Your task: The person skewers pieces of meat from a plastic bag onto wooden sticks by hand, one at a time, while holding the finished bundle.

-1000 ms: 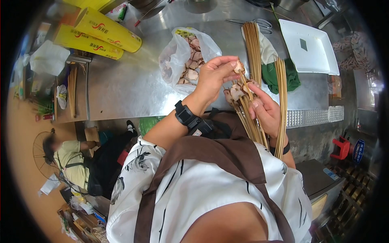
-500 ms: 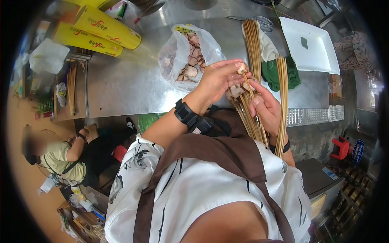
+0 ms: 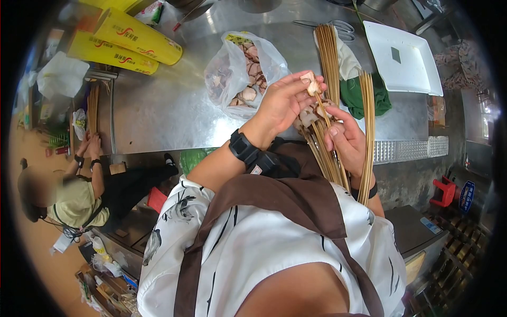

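My left hand pinches a pale piece of meat at the tip of a bamboo skewer. My right hand grips that skewer lower down, thumb and fingers closed around it. Below the fingers, a bunch of skewers with meat pieces on their ends points up from my lap; how the right hand bears on it is partly hidden. To the left of my left hand lies an open clear plastic bag of sliced meat. Bare skewers stand upright just right of my right hand.
On the steel table are another skewer bundle, a green cloth, scissors and a white tray. Yellow rolls lie at the far left. A co-worker sits at the left, hands at skewers on the table edge.
My left fingers have opened slightly at the skewer tip, and the meat piece there shows more. At the left, the co-worker has reached forward to the skewers on the table edge.
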`<state>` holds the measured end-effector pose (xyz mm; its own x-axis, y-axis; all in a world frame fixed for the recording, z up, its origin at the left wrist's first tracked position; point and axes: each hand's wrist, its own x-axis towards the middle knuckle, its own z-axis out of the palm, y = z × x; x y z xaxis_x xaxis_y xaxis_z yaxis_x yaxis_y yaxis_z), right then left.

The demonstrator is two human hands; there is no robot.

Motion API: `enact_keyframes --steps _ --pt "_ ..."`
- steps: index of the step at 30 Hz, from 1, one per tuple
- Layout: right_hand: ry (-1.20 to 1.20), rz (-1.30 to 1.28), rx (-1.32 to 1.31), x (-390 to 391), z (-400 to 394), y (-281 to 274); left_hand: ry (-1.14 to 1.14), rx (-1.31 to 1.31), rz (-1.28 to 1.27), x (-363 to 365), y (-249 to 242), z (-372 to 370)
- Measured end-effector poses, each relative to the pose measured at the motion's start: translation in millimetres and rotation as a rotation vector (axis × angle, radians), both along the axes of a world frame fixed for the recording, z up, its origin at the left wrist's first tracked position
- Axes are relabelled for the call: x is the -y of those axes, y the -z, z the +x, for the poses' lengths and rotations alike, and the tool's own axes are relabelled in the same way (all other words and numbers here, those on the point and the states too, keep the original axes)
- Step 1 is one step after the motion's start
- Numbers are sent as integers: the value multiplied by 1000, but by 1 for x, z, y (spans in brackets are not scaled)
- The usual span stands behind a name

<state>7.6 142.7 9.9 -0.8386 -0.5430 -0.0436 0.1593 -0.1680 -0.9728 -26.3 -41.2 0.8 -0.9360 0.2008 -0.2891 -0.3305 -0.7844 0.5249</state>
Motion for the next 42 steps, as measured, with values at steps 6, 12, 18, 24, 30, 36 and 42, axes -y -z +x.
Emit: enact_keyframes --steps 6,12,18,24,30,36,42 --pt "32 -36 37 -1 1 5 -56 -86 -143 -5 -6 2" --pt "44 -71 55 0 -1 5 -76 -107 -233 -8 -9 3" --pt "53 -81 77 1 -1 5 -80 -130 -320 -11 -11 6" --pt "50 -90 88 2 -2 5 -98 -156 -376 -16 -9 8" --pt "46 -88 70 2 -3 7 -111 -139 -328 -15 -7 9" --pt "31 -68 76 3 -3 7 -137 -118 -185 -12 -4 2" --pt "94 79 66 -7 3 8 -21 -430 -90 -22 13 -3"
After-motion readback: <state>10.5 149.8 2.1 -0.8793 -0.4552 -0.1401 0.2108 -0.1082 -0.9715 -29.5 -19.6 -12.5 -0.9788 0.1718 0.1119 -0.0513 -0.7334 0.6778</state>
